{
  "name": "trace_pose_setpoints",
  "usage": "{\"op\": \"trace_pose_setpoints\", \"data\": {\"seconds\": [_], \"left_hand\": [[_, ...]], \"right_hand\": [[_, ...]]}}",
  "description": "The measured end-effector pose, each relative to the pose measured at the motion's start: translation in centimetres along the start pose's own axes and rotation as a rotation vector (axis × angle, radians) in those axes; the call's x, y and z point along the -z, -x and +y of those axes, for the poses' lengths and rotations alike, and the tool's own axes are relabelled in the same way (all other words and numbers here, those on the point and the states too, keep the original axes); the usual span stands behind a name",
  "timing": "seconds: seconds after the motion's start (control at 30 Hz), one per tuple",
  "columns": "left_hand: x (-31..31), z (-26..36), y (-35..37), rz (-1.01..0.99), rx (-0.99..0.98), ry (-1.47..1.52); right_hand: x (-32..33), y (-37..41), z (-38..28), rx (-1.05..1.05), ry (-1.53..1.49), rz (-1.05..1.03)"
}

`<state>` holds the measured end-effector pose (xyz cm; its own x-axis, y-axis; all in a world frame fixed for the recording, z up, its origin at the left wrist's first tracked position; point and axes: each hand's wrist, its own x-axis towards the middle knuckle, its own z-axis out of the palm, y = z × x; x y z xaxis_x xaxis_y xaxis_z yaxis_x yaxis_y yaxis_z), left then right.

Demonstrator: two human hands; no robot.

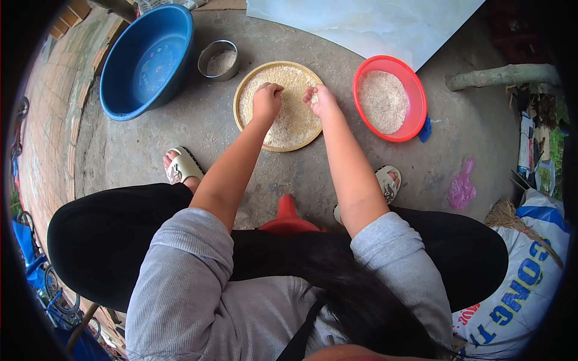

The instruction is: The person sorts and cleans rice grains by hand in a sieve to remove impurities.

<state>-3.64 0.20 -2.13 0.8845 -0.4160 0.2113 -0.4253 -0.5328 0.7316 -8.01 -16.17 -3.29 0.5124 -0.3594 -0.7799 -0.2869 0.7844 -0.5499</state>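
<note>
A round woven tray (236,114) lies on the concrete floor, spread with pale rice grains (289,129). Over its middle-left part is my left hand (268,102), its fingers curled and pressed together; whatever they hold is hidden. My right hand (323,101) is over the tray's right side, palm partly turned inward. Its fingers are bent, and a few pale grains seem to show at them. To the right of the tray stands a red plastic basin (416,108) with rice grains inside.
A big blue basin (111,84) stands at the upper left, beside a metal bowl (233,69) holding some grain. A pale marbled sheet (361,24) lies behind the tray. On the right are a pink plastic bag (462,188), a branch (506,76) and a printed white sack (518,289).
</note>
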Motion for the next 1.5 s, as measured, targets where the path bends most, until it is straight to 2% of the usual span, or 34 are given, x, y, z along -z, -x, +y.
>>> {"op": "trace_pose_setpoints", "data": {"seconds": [0.03,0.07,0.1,0.17,0.2,0.23,0.33,0.37,0.43,0.5,0.57,0.63,0.7,0.77,0.8,0.87,0.93,0.97,1.0,1.03,1.07,1.1,1.17,1.2,1.23,1.3,1.33,1.4,1.43,1.47,1.5], "left_hand": [[0.1,0.7,-0.3,-0.001,0.031,0.033],[0.0,1.5,-0.5,-0.013,-0.049,0.061],[0.0,2.6,-0.7,-0.014,-0.048,0.06],[0.1,4.8,-0.9,-0.151,-0.094,0.243],[0.4,5.3,-0.9,-0.071,-0.263,0.074],[0.4,5.2,-0.9,-0.071,-0.262,0.075],[0.9,3.6,-0.8,0.02,-0.204,-0.178],[1.1,2.7,-0.3,0.022,-0.205,-0.18],[1.1,0.3,0.8,0.013,-0.081,-0.317],[1.2,-1.9,2.0,-0.037,-0.078,-0.29],[1.2,-3.6,2.9,-0.127,-0.005,-0.234],[1.5,-3.1,2.7,-0.06,-0.016,-0.189],[1.5,-2.5,1.5,-0.002,0.104,-0.054],[1.6,-1.0,0.2,0.055,0.087,-0.041],[1.7,0.2,-0.5,0.015,0.083,0.043],[1.5,2.4,-1.4,-0.127,0.057,0.202],[1.7,4.2,-2.0,-0.341,-0.024,0.333],[1.5,4.6,-1.9,-0.341,-0.023,0.335],[1.1,4.7,-1.9,-0.295,0.029,0.323],[0.6,4.2,-1.7,-0.248,0.081,0.31],[-0.1,2.8,-1.9,-0.304,0.28,0.491],[-0.5,1.9,-2.0,-0.3,0.282,0.493],[-0.9,0.4,-1.7,-0.224,0.822,1.009],[-1.0,-0.3,-1.4,-0.266,0.872,1.248],[-1.1,-0.3,-1.2,-0.263,0.876,1.248],[-1.4,-0.4,-0.7,-0.155,1.073,1.774],[-1.9,-1.1,-0.5,-0.153,1.076,1.773],[-2.6,-2.3,0.1,-0.178,0.897,2.122],[-2.8,-3.0,0.2,-0.189,0.79,2.292],[-2.6,-3.9,0.5,-0.325,0.712,2.465],[-2.1,-4.8,0.3,-0.322,0.709,2.463]], "right_hand": [[-0.2,0.1,0.1,0.006,0.008,-0.004],[-0.3,0.2,0.2,0.004,0.007,-0.005],[-0.5,0.5,0.1,-0.032,-0.024,-0.034],[-0.6,0.8,-0.1,-0.067,-0.054,-0.061],[-0.5,0.7,-0.2,-0.075,-0.092,-0.062],[-0.5,0.7,-0.2,-0.083,-0.13,-0.064],[0.0,-0.2,-0.7,-0.077,-0.063,-0.039],[0.2,-0.5,-0.8,-0.076,-0.063,-0.042],[1.0,-1.2,-1.0,-0.106,-0.097,-0.103],[1.4,-1.7,-1.2,-0.14,-0.138,-0.119],[1.5,-1.6,-1.0,-0.096,-0.139,-0.056],[1.5,-1.4,-0.7,-0.099,-0.19,-0.034],[0.9,-1.1,-0.7,-0.098,-0.235,-0.02],[0.2,-0.5,-0.7,-0.112,-0.255,0.031],[0.1,-0.6,-0.6,-0.113,-0.256,0.029],[0.1,-0.9,-0.1,-0.07,-0.179,-0.099],[-0.5,-0.2,0.0,-0.071,-0.131,-0.075],[-0.8,0.3,-0.1,-0.069,-0.08,-0.051],[-1.0,0.5,-0.2,-0.069,-0.077,-0.049],[-1.2,0.9,-0.2,-0.033,0.076,-0.028],[-1.6,1.2,-0.3,0.003,0.229,-0.009],[-2.1,1.8,-0.4,0.002,0.233,-0.009],[-3.7,3.2,-0.1,0.316,0.398,-0.077],[-4.5,3.5,0.4,0.415,0.426,-0.112],[-5.4,3.9,0.8,0.502,0.483,-0.158],[-6.8,4.7,2.2,0.997,0.931,-0.079],[-7.1,5.1,3.0,1.148,1.028,-0.127],[-7.0,6.2,5.0,1.385,1.257,-0.161],[-6.7,6.3,5.4,1.386,1.256,-0.162],[-6.5,6.4,5.7,1.477,1.235,-0.206],[-6.5,6.5,5.9,1.568,1.211,-0.252]]}}
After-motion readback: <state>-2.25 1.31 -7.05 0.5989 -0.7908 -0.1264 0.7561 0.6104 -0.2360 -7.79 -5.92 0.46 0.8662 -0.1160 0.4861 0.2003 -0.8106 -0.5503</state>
